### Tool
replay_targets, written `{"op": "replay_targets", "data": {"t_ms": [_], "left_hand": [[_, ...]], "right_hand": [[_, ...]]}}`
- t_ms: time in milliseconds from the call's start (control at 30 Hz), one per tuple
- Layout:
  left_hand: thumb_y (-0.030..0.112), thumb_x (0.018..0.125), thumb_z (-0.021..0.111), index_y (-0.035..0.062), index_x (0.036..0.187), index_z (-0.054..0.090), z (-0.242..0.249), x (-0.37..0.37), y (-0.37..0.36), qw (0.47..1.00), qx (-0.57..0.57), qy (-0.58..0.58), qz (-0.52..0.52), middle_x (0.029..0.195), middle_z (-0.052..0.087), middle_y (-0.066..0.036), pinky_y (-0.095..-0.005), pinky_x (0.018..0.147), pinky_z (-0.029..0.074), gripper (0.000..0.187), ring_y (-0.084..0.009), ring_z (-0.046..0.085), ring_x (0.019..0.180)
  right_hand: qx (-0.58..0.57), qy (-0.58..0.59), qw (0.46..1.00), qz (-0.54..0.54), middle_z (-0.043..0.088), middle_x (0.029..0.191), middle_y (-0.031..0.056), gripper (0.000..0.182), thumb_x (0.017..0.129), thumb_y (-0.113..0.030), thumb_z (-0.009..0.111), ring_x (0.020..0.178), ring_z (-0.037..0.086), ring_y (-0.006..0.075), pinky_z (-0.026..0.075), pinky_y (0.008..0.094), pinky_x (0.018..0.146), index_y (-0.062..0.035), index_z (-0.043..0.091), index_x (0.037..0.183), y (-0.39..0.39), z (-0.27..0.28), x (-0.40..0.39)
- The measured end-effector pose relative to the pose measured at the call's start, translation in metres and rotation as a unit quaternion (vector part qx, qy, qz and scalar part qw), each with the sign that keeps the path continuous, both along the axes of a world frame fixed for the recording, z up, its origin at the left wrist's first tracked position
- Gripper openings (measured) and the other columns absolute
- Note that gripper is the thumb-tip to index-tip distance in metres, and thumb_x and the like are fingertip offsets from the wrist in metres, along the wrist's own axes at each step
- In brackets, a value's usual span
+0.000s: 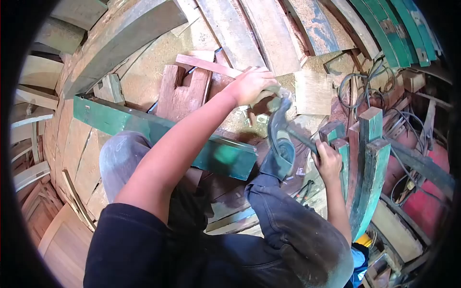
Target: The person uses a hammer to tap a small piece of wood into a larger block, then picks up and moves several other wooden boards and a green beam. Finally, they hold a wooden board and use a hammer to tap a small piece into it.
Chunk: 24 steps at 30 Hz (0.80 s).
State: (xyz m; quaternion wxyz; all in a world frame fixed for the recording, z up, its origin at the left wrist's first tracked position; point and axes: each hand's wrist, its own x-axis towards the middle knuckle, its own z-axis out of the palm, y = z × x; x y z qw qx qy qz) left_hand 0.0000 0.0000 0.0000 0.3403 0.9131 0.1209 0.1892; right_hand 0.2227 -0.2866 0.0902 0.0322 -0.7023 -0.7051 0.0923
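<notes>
My left hand (254,85) reaches forward, its fingers closed around something at the end of a thin reddish wood strip (206,65). Beside it, the head of a hammer (297,134) is close to the fingertips, slightly blurred. Lower on the right, my right hand (329,161) is wrapped round the hammer's handle. A long green beam (225,156) lies across near my left knee, and a notched reddish block (180,98) rests behind it. My sandalled foot (281,161) is just below the hammer.
Upright green posts (372,168) stand right of my right hand. Black cables (365,89) coil at the right. Planks (269,33) lie along the back, with a flat pale wood piece (313,92) before them. A curved grey beam (125,41) is at the back left.
</notes>
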Motion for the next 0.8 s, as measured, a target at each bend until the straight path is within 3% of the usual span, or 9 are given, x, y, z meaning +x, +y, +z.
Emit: {"op": "replay_targets", "data": {"t_ms": [67, 167, 333, 433, 567, 733, 800], "left_hand": [[0.023, 0.083, 0.071, 0.0115, 0.11, 0.068, 0.0, -0.001, 0.002, 1.0, 0.012, 0.001, -0.008, 0.099, 0.062, -0.005, -0.0389, 0.091, 0.044, 0.029, -0.0248, 0.058, 0.103], [0.023, 0.083, 0.071, 0.0106, 0.108, 0.067, 0.003, -0.001, -0.002, 1.0, 0.003, 0.0, -0.01, 0.099, 0.061, -0.005, -0.0388, 0.09, 0.045, 0.027, -0.0255, 0.058, 0.102], [0.022, 0.083, 0.07, 0.0127, 0.103, 0.068, 0.0, 0.002, -0.001, 1.0, 0.012, -0.008, 0.001, 0.098, 0.062, -0.002, -0.0386, 0.089, 0.045, 0.022, -0.0235, 0.058, 0.103], [0.023, 0.083, 0.07, 0.0137, 0.102, 0.068, 0.001, 0.002, -0.001, 1.0, 0.018, -0.011, 0.003, 0.098, 0.063, -0.001, -0.0382, 0.088, 0.046, 0.021, -0.0221, 0.059, 0.104], [0.023, 0.083, 0.07, 0.0123, 0.101, 0.068, -0.004, 0.003, 0.001, 1.0, 0.0, -0.026, -0.013, 0.098, 0.063, -0.002, -0.0387, 0.088, 0.046, 0.021, -0.0228, 0.059, 0.103], [0.021, 0.082, 0.07, 0.0113, 0.099, 0.068, -0.001, 0.003, -0.001, 0.999, 0.025, -0.035, 0.006, 0.097, 0.063, -0.003, -0.0394, 0.087, 0.047, 0.02, -0.0232, 0.06, 0.102], [0.02, 0.082, 0.07, 0.0112, 0.099, 0.068, 0.0, 0.004, -0.001, 0.999, 0.018, -0.033, 0.0, 0.096, 0.063, -0.003, -0.0392, 0.087, 0.047, 0.02, -0.0231, 0.059, 0.101]], "right_hand": [[0.0, 0.004, 0.998, 0.062, 0.056, 0.08, 0.0069, 0.03, 0.083, -0.022, 0.069, 0.065, 0.063, 0.0253, 0.051, 0.0404, 0.056, -0.0121, 0.06, 0.11, 0.009, 0.002, 0.001], [-0.032, -0.023, 0.999, -0.003, 0.057, 0.079, 0.0117, 0.038, 0.079, -0.012, 0.074, 0.068, 0.062, 0.0319, 0.048, 0.044, 0.057, -0.0065, 0.059, 0.114, 0.007, -0.006, 0.002], [0.029, 0.053, 0.998, 0.001, 0.058, 0.08, 0.0101, 0.031, 0.082, -0.014, 0.07, 0.065, 0.061, 0.0301, 0.048, 0.0425, 0.057, -0.0067, 0.061, 0.111, 0.006, 0.001, -0.006], [0.004, 0.0, 0.999, 0.051, 0.057, 0.077, 0.0102, 0.031, 0.081, -0.013, 0.072, 0.064, 0.06, 0.0304, 0.047, 0.0423, 0.057, -0.0071, 0.061, 0.11, 0.009, 0.0, 0.002], [0.006, -0.021, 0.999, -0.041, 0.056, 0.076, 0.01, 0.031, 0.079, -0.014, 0.072, 0.065, 0.061, 0.0287, 0.047, 0.0418, 0.057, -0.0089, 0.063, 0.109, 0.009, 0.0, -0.011], [-0.002, 0.011, 1.0, 0.023, 0.057, 0.077, 0.0123, 0.031, 0.082, -0.015, 0.071, 0.065, 0.061, 0.0322, 0.048, 0.0429, 0.057, -0.0074, 0.061, 0.11, 0.004, 0.002, -0.006], [-0.031, 0.011, 0.999, -0.031, 0.058, 0.079, 0.0128, 0.032, 0.082, -0.014, 0.07, 0.066, 0.062, 0.0335, 0.048, 0.0436, 0.058, -0.0069, 0.059, 0.112, 0.01, -0.002, -0.007]]}}
